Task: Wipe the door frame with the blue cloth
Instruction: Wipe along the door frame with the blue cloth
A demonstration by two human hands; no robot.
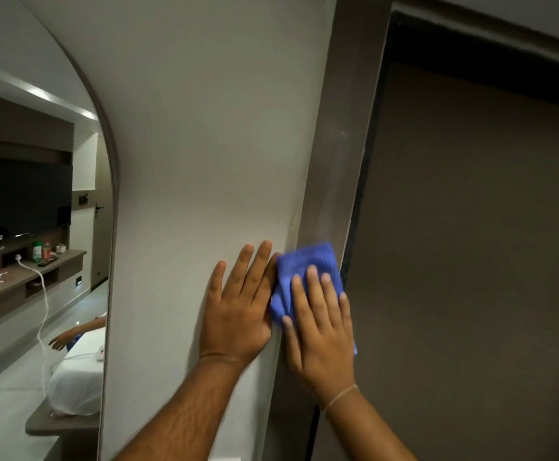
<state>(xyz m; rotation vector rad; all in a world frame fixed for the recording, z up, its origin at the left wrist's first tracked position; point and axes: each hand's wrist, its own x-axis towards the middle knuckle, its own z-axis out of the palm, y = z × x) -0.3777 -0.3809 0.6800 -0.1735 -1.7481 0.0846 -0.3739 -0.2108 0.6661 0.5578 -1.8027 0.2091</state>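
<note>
A grey-brown door frame (341, 144) runs up the middle right of the view, between a pale wall and a dark brown door. My right hand (321, 331) presses a folded blue cloth (304, 264) flat against the frame, fingers spread over it. The cloth's top edge shows above my fingertips. Flat on the wall just left of the frame rests my left hand (238, 311), fingers apart and pointing up, holding nothing, its edge touching the cloth.
The dark door (471, 261) fills the right side. A tall arched mirror (38, 227) on the left reflects a room with a television, a shelf with bottles, a white cable and a bed. The pale wall (204, 128) lies between mirror and frame.
</note>
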